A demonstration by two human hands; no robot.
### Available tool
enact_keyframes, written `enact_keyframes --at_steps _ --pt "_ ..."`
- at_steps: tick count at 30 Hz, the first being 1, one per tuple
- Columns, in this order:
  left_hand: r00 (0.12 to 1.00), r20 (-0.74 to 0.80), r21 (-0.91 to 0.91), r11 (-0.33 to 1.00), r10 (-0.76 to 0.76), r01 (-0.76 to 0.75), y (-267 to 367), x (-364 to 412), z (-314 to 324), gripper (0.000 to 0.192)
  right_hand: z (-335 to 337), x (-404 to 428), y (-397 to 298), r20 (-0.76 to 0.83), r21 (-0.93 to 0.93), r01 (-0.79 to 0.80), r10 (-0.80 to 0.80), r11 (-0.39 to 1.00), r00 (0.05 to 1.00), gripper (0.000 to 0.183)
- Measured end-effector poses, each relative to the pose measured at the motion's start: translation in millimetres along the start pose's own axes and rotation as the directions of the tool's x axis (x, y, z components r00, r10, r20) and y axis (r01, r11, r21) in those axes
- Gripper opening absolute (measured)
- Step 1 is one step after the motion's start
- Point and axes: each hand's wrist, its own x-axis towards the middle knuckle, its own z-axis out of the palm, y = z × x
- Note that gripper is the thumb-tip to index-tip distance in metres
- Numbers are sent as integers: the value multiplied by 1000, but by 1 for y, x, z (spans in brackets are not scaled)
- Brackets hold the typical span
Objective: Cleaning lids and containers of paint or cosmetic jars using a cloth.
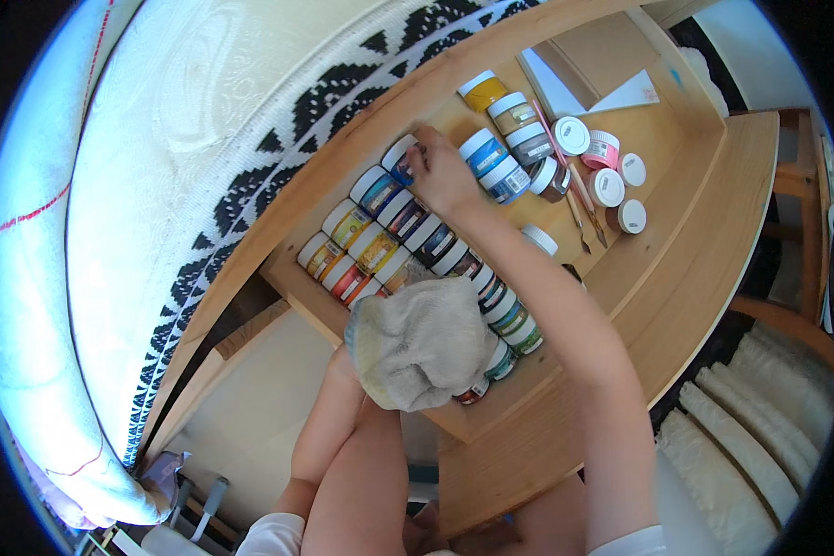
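Note:
In a wooden drawer, my right hand (pixel 441 170) has its fingers on a white-lidded jar of dark blue paint (pixel 399 161) at the far end of the packed rows. A grey cloth (pixel 424 344) covers my left hand almost wholly; only the wrist shows below it, over the near part of the rows. Beside my right hand lie two blue paint jars (pixel 485 153), touching. Under and around the cloth are rows of jars lying on their sides, among them a yellow one (pixel 373 250), an orange-red one (pixel 347 279) and a green one (pixel 526 336).
Farther right in the drawer are a mustard-yellow jar (pixel 483 90), several upright jars with white lids (pixel 571 135), slim palette knives (pixel 593 208), and a cardboard box (pixel 598 52) on white paper. The drawer's wooden wall (pixel 361 118) borders a patterned fabric. A wooden chair (pixel 799 181) stands at the right.

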Motion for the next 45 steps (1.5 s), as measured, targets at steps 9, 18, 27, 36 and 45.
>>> enact_keyframes --at_steps 9,18,27,36,45 --pt "965 112 354 898 237 -261 10 14 20 41 -62 -2 33 -67 -330 -17 -6 944 998 62" --pt "970 -29 78 968 243 -240 15 17 25 43 -73 2 38 69 -582 -50 111 812 991 72" --pt "971 -102 -215 948 215 -233 22 5 53 44 -151 -74 -61 676 553 -708 260 439 690 64" --pt "932 173 185 919 318 -348 45 4 48 48 -157 -116 -90 737 619 -739 128 268 664 67" --pt "897 116 450 782 427 -431 21 11 94 41 -146 -128 -86 326 135 147 -184 980 927 84"
